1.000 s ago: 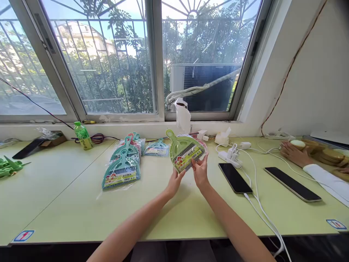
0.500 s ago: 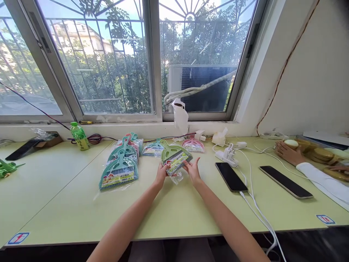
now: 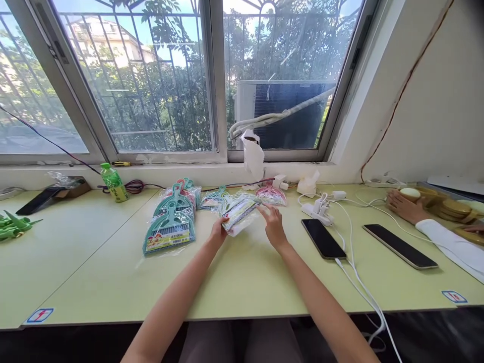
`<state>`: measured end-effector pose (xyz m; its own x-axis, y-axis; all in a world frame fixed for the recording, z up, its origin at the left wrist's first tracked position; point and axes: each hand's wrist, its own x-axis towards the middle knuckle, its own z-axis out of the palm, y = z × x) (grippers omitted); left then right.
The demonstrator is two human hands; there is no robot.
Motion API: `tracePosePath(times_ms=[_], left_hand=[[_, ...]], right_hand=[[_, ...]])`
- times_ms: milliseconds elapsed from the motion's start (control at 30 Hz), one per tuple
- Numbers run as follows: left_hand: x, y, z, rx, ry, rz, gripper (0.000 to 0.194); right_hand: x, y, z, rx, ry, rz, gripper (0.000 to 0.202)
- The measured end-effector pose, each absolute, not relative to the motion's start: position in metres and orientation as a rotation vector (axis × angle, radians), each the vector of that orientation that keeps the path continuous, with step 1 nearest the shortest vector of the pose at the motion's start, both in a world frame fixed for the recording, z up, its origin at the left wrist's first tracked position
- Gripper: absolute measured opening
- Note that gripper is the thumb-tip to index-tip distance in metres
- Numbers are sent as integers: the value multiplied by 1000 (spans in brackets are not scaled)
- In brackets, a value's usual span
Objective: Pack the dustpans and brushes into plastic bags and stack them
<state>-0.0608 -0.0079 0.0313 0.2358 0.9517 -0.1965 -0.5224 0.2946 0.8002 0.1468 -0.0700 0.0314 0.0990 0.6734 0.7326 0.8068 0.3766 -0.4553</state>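
Note:
My left hand (image 3: pixel 218 232) grips the lower left side of a plastic-wrapped dustpan and brush set (image 3: pixel 239 213), held tilted above the table. Glare on the wrapper hides much of its printed label. At the set's right edge is my right hand (image 3: pixel 275 227), its fingers stretched out and apart; whether they touch the wrapper I cannot tell. Left of my hands lies a pile of similar wrapped sets, with a teal dustpan set (image 3: pixel 171 233) in front. Behind the held one are a teal set (image 3: pixel 214 198) and a pink set (image 3: pixel 270 193).
Right of my hands lie a black phone (image 3: pixel 323 239) on a charging cable, a white power strip (image 3: pixel 319 210) and another phone (image 3: pixel 400 246). Another person's hand (image 3: pixel 406 205) rests at the far right. A green bottle (image 3: pixel 114 183) stands at the back left.
The held set has tipped, so its wrapper now glares and its green pan shows less. My right hand has loosened from the front corner and moved to the right edge, fingers extended.

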Motion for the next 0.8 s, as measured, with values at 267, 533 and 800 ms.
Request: tracePosePath(times_ms=[267,533,800], left_hand=[[-72,0,30,759,935,843,35],[-76,2,23,957,844,693,43],[-83,0,25,1013,741,656,46]], right_hand=[[169,-58,24,-1389,-1792,-13,17],[162,-67,26,-1282,-1773,-106,22],[169,-64,25,-1383,-1854,22,20]])
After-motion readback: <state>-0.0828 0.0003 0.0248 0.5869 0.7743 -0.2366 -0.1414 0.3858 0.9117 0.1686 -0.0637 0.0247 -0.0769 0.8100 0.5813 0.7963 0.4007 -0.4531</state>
